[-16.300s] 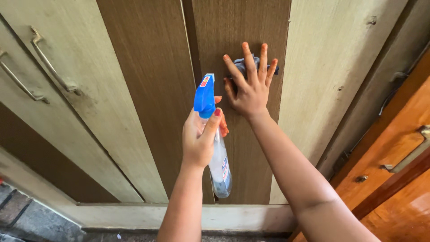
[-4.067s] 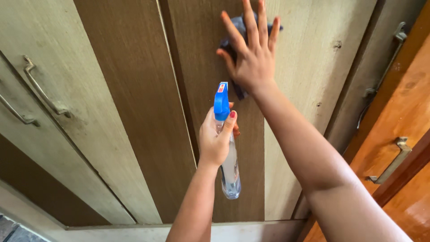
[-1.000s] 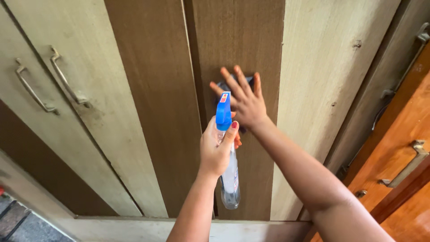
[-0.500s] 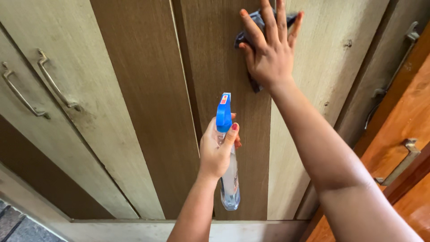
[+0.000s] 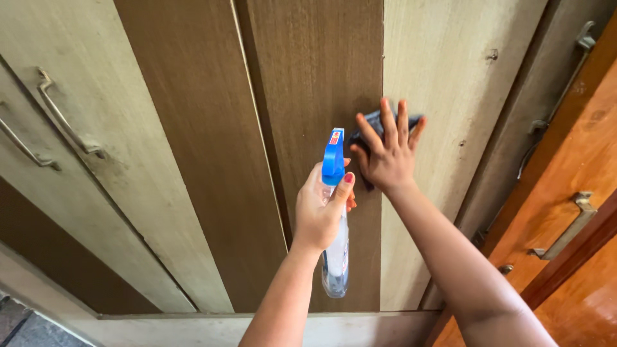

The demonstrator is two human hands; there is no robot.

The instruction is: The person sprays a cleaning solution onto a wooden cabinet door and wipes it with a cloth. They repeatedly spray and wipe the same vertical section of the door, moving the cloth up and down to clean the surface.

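- The right hand (image 5: 389,160) has its fingers (image 5: 387,122) spread wide and flat, pressing a dark blue-grey cloth (image 5: 374,122) against the cupboard door (image 5: 315,71); the cloth shows only at the fingertips and beside the palm.
- The cloth sits right at the seam where the dark brown panel meets the pale panel (image 5: 443,77).
- The left hand (image 5: 324,205) is closed around the neck of a spray bottle (image 5: 335,257), thumb up along its side, the blue nozzle (image 5: 333,157) pointing at the door; the clear body hangs below the fist.
- To wipe well, I judge the palm should keep even pressure and run with the wood grain, covering the seam itself.
- The bottle is best held clear of the wiping arm, just beside it.
- Metal handles (image 5: 64,122) lie well to the left, an orange wooden door (image 5: 578,167) to the right.
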